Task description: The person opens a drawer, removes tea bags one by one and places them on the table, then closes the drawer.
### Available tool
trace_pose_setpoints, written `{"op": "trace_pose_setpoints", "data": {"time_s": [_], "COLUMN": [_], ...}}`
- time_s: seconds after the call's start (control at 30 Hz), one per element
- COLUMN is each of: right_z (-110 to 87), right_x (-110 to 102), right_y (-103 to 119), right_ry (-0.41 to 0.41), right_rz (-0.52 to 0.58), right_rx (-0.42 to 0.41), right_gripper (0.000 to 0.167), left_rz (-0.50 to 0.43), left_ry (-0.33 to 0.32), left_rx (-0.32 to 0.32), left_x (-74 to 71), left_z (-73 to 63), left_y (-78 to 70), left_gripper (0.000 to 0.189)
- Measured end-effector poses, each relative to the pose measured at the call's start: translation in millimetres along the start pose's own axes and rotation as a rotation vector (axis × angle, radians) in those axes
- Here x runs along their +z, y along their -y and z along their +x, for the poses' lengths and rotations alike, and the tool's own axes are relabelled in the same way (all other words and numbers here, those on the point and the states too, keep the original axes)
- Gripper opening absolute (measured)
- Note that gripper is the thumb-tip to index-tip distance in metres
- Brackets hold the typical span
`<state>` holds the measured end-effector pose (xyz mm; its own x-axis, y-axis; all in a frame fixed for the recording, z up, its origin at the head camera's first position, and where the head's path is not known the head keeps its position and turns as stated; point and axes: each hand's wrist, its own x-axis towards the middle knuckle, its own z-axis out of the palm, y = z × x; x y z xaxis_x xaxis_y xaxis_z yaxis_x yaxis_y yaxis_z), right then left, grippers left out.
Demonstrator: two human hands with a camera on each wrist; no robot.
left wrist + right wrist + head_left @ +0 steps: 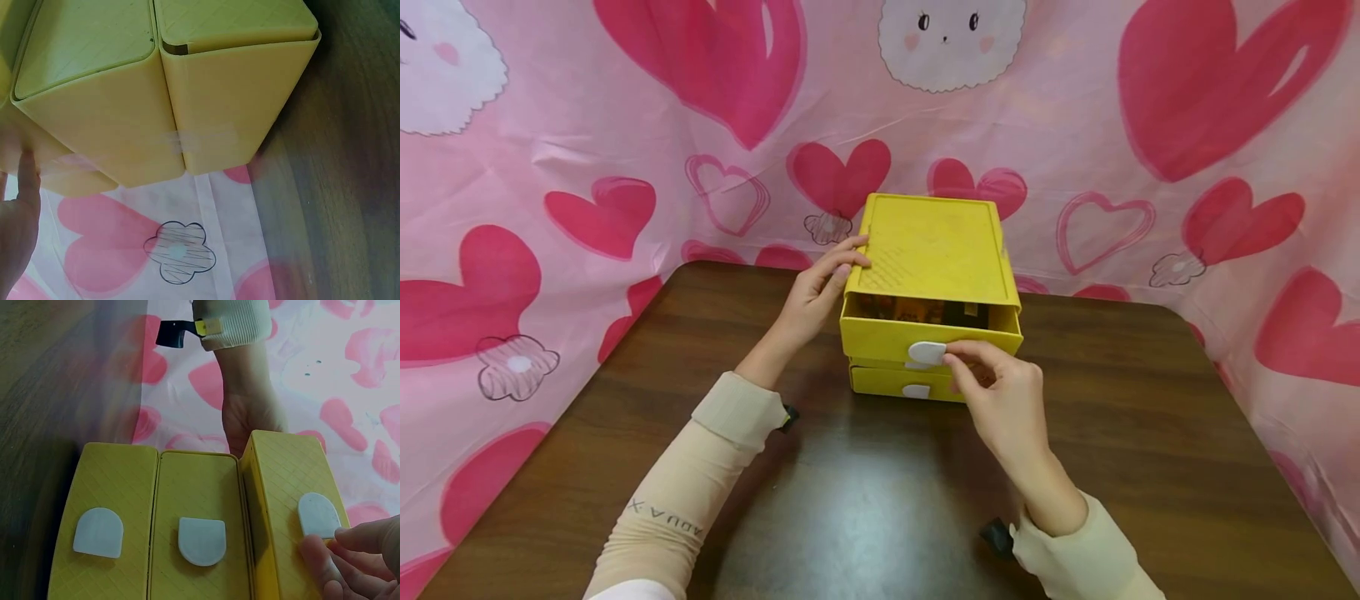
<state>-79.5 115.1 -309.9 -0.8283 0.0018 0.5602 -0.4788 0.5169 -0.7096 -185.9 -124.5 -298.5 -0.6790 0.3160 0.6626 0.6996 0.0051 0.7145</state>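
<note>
- One yellow box (940, 250), three drawers (199, 487), near the counter's (820, 500) far edge!
- Right hand (1006, 393), grip clamped on one of three white handles (927, 353); top drawer (880, 337) juts out!
- Left hand (814, 287), grip apart, touches the box's side!

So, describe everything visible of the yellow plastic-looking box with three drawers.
The yellow, plastic-looking three-drawer box stands upright on a brown wood-look table. Its lattice-patterned fronts each carry a rounded white tab. The top drawer is partly out, showing dark and orange contents, too unclear to identify. The left-hand grip touches its upper side; the right-hand grip pinches the top drawer's tab.
</note>
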Motion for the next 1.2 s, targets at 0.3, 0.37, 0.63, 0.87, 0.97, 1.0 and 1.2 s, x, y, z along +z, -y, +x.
{"op": "trace_pose_setpoints", "data": {"time_s": [0.3, 0.37, 0.63, 0.87, 0.97, 1.0, 1.2], "right_z": [-10.8, -13.0, -23.7, -33.8, -35.4, -35.6, -35.9], "right_x": [-7, -7, -9, -12, -14, -14, -15], "right_y": [6, 8, 15, 19, 19, 18, 18], "right_ry": [0.040, 0.038, 0.005, 0.003, 0.010, 0.012, 0.004], "right_rz": [0.036, 0.034, -0.011, -0.026, -0.026, -0.025, -0.013], "right_rx": [-0.012, -0.022, -0.056, -0.083, -0.089, -0.090, -0.107], "right_gripper": [0.011, 0.012, 0.015, 0.019, 0.020, 0.021, 0.020], "left_rz": [0.008, 0.010, 0.015, 0.062, 0.110, 0.120, 0.153], "left_ry": [-0.003, -0.003, 0.000, 0.053, 0.108, 0.124, 0.145], "left_rx": [0.009, 0.007, -0.013, -0.021, -0.029, -0.032, 0.013], "left_x": [-0.4, -0.2, -0.6, -1.4, -2.5, -2.8, -3.9], "left_z": [-1.0, -0.7, 0.1, 3.0, 5.8, 6.6, 8.8], "left_y": [0.7, 0.2, -1.8, -3.7, -5.8, -6.1, 8.2], "left_gripper": [0.021, 0.021, 0.021, 0.019, 0.018, 0.018, 0.017]}}
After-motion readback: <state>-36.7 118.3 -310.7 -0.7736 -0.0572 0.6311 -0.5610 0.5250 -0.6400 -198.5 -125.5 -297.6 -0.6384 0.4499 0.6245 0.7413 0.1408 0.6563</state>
